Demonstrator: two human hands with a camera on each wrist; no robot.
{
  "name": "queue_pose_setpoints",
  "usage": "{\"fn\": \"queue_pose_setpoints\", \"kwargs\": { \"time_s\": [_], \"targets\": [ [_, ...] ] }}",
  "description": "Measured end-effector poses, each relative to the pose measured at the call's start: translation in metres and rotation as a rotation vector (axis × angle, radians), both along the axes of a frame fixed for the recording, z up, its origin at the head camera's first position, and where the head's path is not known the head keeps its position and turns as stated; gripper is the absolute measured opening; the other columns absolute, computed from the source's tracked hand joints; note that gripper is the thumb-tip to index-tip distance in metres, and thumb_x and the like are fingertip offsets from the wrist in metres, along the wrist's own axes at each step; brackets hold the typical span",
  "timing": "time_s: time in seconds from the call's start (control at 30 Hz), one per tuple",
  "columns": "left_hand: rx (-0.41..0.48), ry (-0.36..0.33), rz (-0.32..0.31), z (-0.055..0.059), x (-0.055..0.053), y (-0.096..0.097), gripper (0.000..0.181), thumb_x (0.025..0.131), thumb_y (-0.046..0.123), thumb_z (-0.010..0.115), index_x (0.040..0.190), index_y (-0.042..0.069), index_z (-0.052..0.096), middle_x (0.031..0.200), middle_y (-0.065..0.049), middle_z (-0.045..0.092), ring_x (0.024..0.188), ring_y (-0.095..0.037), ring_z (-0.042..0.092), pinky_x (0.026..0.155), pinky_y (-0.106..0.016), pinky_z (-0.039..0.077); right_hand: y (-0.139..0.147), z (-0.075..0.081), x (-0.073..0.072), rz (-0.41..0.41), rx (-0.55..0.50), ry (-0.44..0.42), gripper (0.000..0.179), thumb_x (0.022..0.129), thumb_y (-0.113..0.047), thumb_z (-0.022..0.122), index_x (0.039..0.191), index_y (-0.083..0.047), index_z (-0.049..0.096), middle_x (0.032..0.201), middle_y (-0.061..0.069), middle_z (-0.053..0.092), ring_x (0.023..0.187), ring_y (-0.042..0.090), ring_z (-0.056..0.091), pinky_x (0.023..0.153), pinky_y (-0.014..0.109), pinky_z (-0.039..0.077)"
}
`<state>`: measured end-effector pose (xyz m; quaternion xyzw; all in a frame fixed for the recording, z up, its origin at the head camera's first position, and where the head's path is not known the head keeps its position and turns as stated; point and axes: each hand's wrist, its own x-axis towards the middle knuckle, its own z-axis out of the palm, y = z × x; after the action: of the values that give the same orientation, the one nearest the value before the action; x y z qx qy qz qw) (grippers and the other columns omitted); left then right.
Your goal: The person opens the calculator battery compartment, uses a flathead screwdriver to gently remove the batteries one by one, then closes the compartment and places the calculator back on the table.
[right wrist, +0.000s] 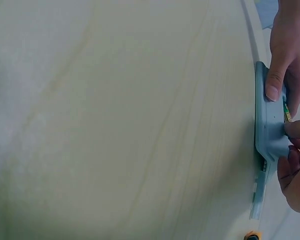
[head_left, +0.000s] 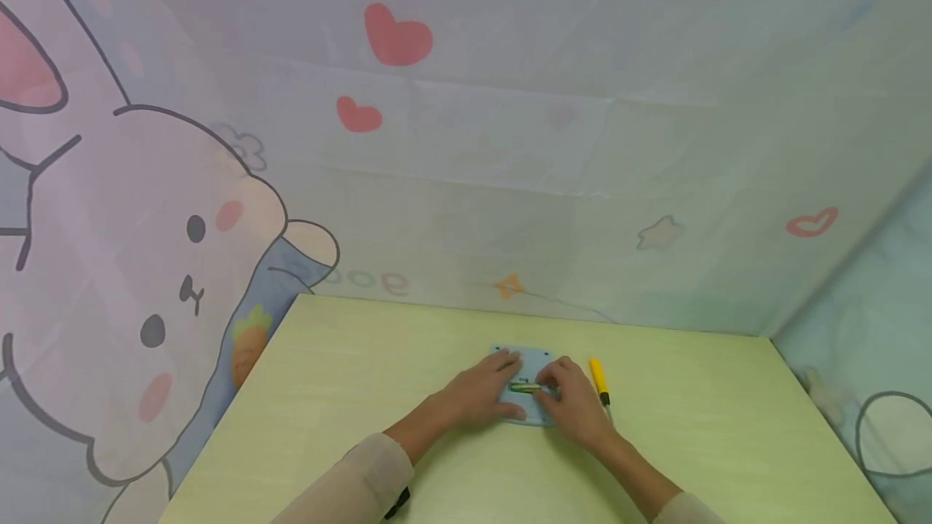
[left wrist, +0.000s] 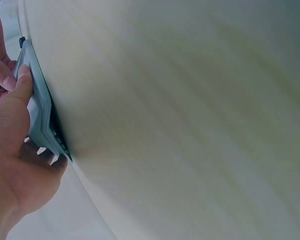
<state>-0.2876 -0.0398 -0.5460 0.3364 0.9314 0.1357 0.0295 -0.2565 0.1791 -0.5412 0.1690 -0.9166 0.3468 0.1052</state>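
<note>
1. Pale green surface (head_left: 349,378), printed backdrop (head_left: 510,144) behind; light-blue casing (head_left: 535,358) lies left of yellow-handled screwdriver (head_left: 599,377).
2. Left hand's grip (head_left: 476,395), spread wide, holds casing.
3. Right hand's grip (head_left: 578,411), nearly closed, pinches right end of green-gold cylinder (head_left: 523,387) at casing's middle.
4. Judgement: casing light, stiff, best steadied by edges; cylinder hard, slippery, best pinched endwise.
</note>
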Motion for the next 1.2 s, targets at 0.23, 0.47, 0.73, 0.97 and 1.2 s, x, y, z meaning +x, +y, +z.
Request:
{"fn": "queue_pose_setpoints", "kwargs": {
  "time_s": [0.23, 0.47, 0.73, 0.97, 1.2],
  "targets": [
    [0.004, 0.010, -0.004, -0.001, -0.001, 0.000, 0.089, 0.099, 0.059, 0.066, 0.164, 0.005, 0.038, 0.172, -0.006, 0.032, 0.159, -0.026, 0.027, 0.123, -0.038, 0.035, 0.001, 0.001, 0.000, 0.006, 0.022, 0.025, 0.017, 0.091, -0.005, 0.082, 0.098, -0.014, 0.069, 0.099, -0.004, 0.062, 0.095, 0.015, 0.057, 0.083, 0.035, 0.053],
    [0.006, -0.004, 0.001, 0.000, -0.001, 0.000, 0.090, 0.099, 0.060, 0.066, 0.165, 0.007, 0.037, 0.172, -0.005, 0.031, 0.160, -0.024, 0.026, 0.123, -0.038, 0.036, 0.004, 0.001, 0.000, 0.000, -0.021, -0.003, 0.018, 0.092, -0.005, 0.082, 0.102, -0.015, 0.070, 0.100, -0.004, 0.066, 0.096, 0.014, 0.059, 0.082, 0.032, 0.053],
    [0.000, 0.001, -0.005, 0.004, 0.001, 0.000, 0.089, 0.099, 0.058, 0.067, 0.164, 0.006, 0.038, 0.172, -0.006, 0.033, 0.159, -0.026, 0.027, 0.123, -0.038, 0.035, 0.005, 0.003, 0.002, 0.008, -0.109, 0.010, 0.018, 0.092, -0.002, 0.081, 0.104, -0.012, 0.072, 0.096, -0.004, 0.067, 0.089, 0.015, 0.062, 0.073, 0.026, 0.053],
    [0.006, 0.000, -0.002, 0.004, 0.001, 0.001, 0.088, 0.099, 0.057, 0.068, 0.164, 0.006, 0.037, 0.172, -0.007, 0.032, 0.159, -0.026, 0.027, 0.123, -0.038, 0.035, 0.008, 0.006, 0.001, 0.025, -0.162, 0.078, 0.019, 0.092, 0.002, 0.080, 0.106, -0.009, 0.073, 0.095, -0.004, 0.070, 0.087, 0.012, 0.065, 0.070, 0.026, 0.056],
    [0.006, 0.004, 0.000, 0.003, 0.000, 0.001, 0.088, 0.099, 0.057, 0.068, 0.164, 0.005, 0.038, 0.172, -0.007, 0.033, 0.159, -0.026, 0.028, 0.124, -0.038, 0.034, 0.014, 0.013, -0.001, 0.036, -0.194, 0.136, 0.022, 0.090, 0.005, 0.080, 0.109, -0.001, 0.071, 0.099, 0.003, 0.073, 0.090, 0.019, 0.069, 0.072, 0.028, 0.060]
  ]
}}
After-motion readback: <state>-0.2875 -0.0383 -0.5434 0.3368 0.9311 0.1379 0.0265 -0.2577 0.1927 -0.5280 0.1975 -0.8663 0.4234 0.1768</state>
